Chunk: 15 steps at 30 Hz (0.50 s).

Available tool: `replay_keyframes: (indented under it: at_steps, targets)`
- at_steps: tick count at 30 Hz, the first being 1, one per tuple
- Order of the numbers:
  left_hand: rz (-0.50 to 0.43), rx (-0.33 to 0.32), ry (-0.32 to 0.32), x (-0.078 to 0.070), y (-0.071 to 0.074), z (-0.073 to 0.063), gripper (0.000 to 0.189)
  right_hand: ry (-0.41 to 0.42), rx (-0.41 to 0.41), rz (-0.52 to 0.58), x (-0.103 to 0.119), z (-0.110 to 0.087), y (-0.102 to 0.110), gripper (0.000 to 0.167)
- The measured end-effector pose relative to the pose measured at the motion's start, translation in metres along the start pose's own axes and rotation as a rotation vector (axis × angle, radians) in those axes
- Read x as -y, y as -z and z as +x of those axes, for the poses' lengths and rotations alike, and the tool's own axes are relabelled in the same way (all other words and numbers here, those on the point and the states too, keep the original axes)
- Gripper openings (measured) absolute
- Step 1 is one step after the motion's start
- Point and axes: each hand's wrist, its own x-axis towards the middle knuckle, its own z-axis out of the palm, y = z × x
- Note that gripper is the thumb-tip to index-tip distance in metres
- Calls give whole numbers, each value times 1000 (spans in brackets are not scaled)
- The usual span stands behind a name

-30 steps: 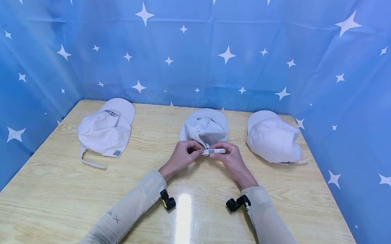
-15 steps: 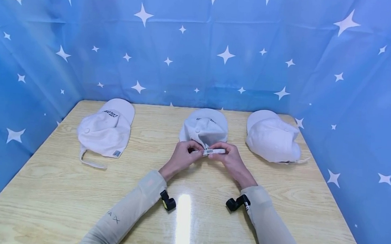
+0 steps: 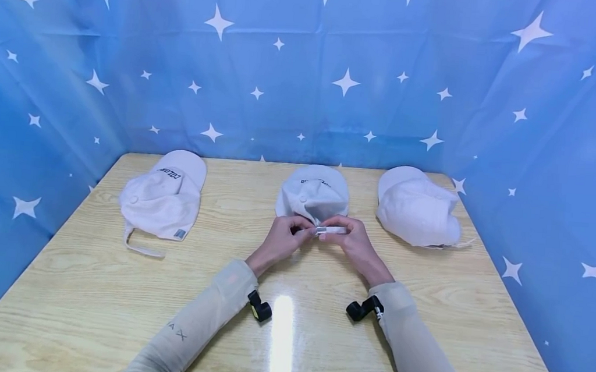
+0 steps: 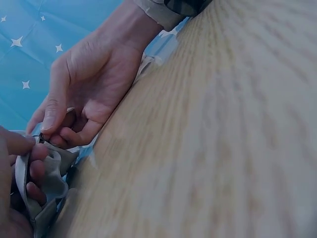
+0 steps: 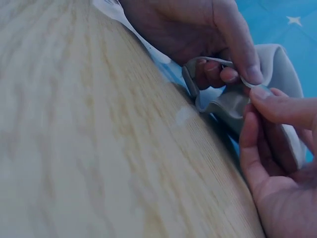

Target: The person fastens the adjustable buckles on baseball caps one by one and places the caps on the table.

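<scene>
"Blue starry cloth (image 3: 266, 61) hangs behind the wooden table (image 3: 83, 309). What's at twelve o'clock?"

"One white cap (image 3: 314, 192), its strap (image 3: 335, 230) at six. Another cap (image 3: 160, 195) lies at its nine, a third cap (image 3: 419, 213) at its three."

"Who has hold?"

"Left hand (image 3: 284, 238) and right hand (image 3: 354, 242), each pinching the strap between thumb and fingers."

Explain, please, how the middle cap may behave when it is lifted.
The middle cap would probably sag, because its crown lies creased. Its brim seems stiffer, since it shows a smooth curve. It may feel light, as its cloth looks thin.
</scene>
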Motion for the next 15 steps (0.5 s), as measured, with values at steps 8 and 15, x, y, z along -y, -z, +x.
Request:
replay_keyframes:
  at_steps: [8, 15]
  targets:
    - [11, -17, -14, -1, 1, -1, 10, -4, -35, -32, -1, 0, 2, 28]
    - [9, -23, 4, -1, 0, 0, 12, -3, -18, -14, -1, 1, 4, 32]
